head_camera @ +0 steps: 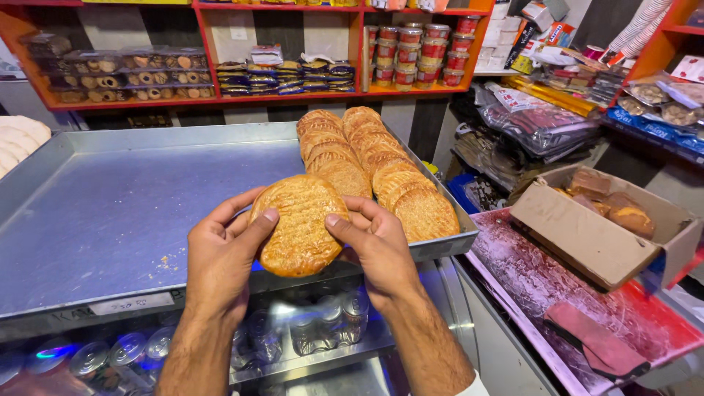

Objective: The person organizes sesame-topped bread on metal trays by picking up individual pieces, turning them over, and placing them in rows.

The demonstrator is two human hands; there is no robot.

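Both hands, left hand [220,257] and right hand [378,246], have fingers closed around one round bread [299,224], held above the tray's [110,213] front edge, near two rows of breads [370,169].

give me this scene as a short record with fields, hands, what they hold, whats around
left hand: grips the left edge of the round flatbread, thumb on top
right hand: grips its right edge, thumb on top
tray: metal tray under the hands, mostly bare
stack: two overlapping rows of flatbreads at the tray's right end
right side: cardboard box of baked goods
below: cans under glass
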